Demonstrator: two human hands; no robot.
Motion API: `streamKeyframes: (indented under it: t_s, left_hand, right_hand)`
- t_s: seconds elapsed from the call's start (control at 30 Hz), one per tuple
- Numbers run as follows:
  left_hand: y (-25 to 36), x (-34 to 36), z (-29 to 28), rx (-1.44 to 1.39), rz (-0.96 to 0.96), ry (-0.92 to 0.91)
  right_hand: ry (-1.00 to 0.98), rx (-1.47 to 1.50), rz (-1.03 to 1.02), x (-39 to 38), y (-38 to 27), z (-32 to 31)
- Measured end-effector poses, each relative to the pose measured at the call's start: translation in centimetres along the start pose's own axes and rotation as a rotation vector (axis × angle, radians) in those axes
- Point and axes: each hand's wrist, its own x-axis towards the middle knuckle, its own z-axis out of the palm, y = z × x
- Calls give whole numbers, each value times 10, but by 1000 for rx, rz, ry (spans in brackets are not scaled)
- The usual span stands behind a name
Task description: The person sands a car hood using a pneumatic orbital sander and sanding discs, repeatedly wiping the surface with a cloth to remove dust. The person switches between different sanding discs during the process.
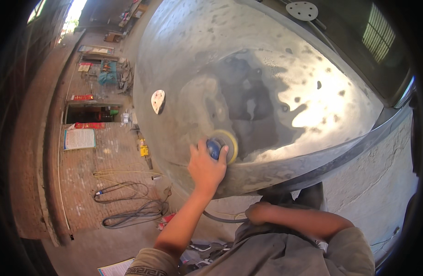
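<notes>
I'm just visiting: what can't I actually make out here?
All in the head view:
- Sander's underside: hidden, as it faces the car hood; the left hand also covers part of its top.
- Right hand's fingers: turned out of sight, so whether they grip the black hose is unclear.
- Car hood's far end: cut off by the upper edge.
- White poster's wording: too small.

Car hood (262, 96): open path right of disc sander (213, 149). Obstacles: left hand (207, 166) gripping it; perforated sanding disc (158, 101) ahead-left.
</notes>
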Motion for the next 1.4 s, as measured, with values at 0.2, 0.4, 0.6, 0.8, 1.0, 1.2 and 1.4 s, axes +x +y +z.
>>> streamKeyframes:
  t_s: [0.2,0.4,0.6,0.8,1.0,1.2,1.4]
  left_hand:
    - [-2,4,4,-6,15,22]
    - [-1,11,7,-6,-12,41]
    - [4,0,5,-15,8,39]
    - [5,1,3,5,-30,41]
    - [0,3,3,15,-41,47]
    - [0,-3,2,-18,-18,31]
    - [-7,17,7,-9,-39,99]
  right_hand:
    - [2,-20,7,3,1,2]
    - [17,-31,-13,-11,-7,-10]
    - [-19,-14,6,0,7,11]
    - [7,-18,-7,-9,-2,0]
    - [-17,2,16,-8,-1,2]
    - [29,-13,-12,-9,4,12]
    - [42,9,-10,-15,-6,-3]
